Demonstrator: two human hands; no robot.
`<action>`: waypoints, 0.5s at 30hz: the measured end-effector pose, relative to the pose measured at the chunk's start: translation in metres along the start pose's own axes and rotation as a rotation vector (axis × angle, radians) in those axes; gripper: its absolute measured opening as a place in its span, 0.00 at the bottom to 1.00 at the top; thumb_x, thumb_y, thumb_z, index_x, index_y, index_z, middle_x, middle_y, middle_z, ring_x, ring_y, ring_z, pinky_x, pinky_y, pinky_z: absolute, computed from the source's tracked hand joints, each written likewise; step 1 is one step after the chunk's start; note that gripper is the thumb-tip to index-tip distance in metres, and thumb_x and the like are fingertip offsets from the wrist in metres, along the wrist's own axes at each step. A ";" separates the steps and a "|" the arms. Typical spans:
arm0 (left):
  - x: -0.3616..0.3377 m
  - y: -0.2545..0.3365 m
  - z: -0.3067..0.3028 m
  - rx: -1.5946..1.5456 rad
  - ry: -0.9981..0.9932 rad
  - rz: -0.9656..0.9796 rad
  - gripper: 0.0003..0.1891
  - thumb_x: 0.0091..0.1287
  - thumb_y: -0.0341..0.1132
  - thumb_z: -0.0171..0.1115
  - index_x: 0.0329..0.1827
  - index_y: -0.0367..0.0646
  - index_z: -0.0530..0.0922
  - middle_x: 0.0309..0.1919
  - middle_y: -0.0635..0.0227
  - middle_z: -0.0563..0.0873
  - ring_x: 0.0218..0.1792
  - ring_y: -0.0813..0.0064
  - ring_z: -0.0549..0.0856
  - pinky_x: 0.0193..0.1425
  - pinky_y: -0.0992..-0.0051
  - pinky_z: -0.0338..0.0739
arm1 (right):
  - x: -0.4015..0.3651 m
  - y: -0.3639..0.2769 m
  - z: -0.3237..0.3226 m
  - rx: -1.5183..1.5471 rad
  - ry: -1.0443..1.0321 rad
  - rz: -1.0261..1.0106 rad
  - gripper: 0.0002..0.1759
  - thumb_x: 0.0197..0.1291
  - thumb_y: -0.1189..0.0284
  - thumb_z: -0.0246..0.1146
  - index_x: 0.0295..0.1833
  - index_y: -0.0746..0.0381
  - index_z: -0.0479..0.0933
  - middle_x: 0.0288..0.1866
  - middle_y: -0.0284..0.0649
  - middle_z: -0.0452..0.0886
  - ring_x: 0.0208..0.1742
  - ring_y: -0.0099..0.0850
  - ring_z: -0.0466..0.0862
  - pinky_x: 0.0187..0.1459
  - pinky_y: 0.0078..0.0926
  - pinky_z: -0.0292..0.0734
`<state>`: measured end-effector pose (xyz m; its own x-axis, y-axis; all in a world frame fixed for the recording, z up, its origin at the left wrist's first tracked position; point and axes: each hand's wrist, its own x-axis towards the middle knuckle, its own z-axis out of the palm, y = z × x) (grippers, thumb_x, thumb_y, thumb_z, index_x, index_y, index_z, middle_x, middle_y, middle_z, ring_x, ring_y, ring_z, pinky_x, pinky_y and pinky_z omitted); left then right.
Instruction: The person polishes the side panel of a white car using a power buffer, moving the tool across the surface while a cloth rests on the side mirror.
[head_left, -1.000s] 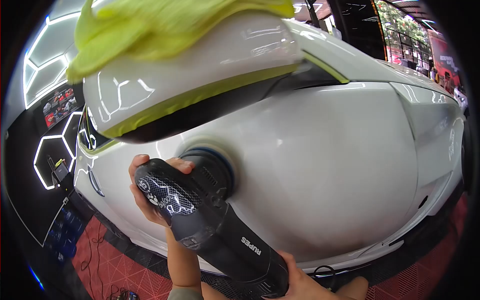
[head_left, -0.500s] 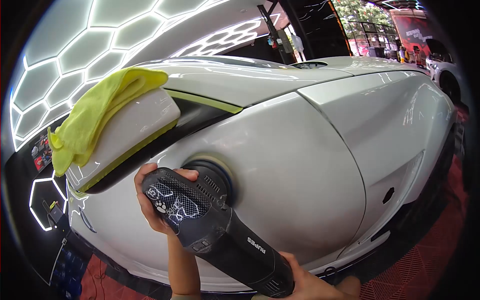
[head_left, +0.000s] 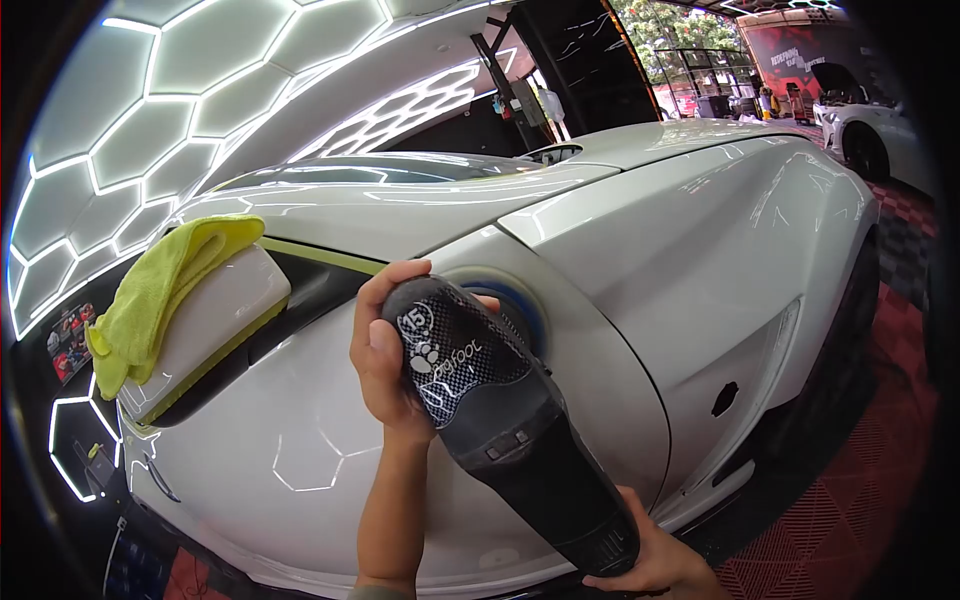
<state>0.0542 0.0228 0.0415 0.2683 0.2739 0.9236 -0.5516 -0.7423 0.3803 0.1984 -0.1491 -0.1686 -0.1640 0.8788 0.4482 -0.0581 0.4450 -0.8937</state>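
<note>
My left hand is wrapped round the head end of a black polisher with a carbon-patterned top. Around the rear end of its body, at the lower right, my right hand is closed. The polisher's round pad, with a blue rim, lies against the white car door; the housing partly hides it. A yellow-green cloth is draped over the white side mirror, left of my left hand. Yellow-green tape runs along the window's lower edge.
The car's rear fender bulges out at the right, with a dark opening low on it. Red floor tiles lie below. Another white car stands at the back right. Hexagonal lights cover the upper left.
Both hands and the polisher have moved right, and the polisher's top has turned more toward the camera. The view has shifted, so the mirror and cloth appear lower and further left.
</note>
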 end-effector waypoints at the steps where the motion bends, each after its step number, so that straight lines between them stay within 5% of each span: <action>1: 0.002 -0.002 0.003 -0.003 -0.005 0.004 0.29 0.75 0.54 0.41 0.62 0.34 0.64 0.34 0.42 0.85 0.36 0.55 0.88 0.39 0.67 0.85 | -0.001 0.000 -0.003 -0.003 0.005 -0.005 0.58 0.48 0.76 0.76 0.76 0.62 0.42 0.67 0.49 0.68 0.69 0.36 0.70 0.68 0.35 0.63; 13: 0.026 -0.006 0.012 0.008 0.002 -0.027 0.28 0.74 0.51 0.41 0.61 0.34 0.66 0.32 0.48 0.85 0.37 0.58 0.88 0.42 0.67 0.84 | 0.006 -0.016 -0.021 0.012 0.003 0.043 0.59 0.47 0.75 0.77 0.76 0.59 0.43 0.68 0.47 0.66 0.70 0.35 0.66 0.71 0.35 0.59; 15: 0.030 -0.005 0.007 0.013 0.005 -0.021 0.28 0.73 0.51 0.42 0.62 0.34 0.66 0.32 0.48 0.85 0.37 0.59 0.88 0.42 0.67 0.84 | 0.009 -0.021 -0.019 0.075 0.000 0.137 0.59 0.47 0.78 0.76 0.76 0.59 0.42 0.67 0.47 0.66 0.68 0.35 0.68 0.65 0.34 0.68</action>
<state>0.0706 0.0304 0.0674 0.2761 0.2927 0.9155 -0.5358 -0.7439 0.3994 0.2173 -0.1469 -0.1449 -0.1751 0.9305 0.3217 -0.1089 0.3064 -0.9457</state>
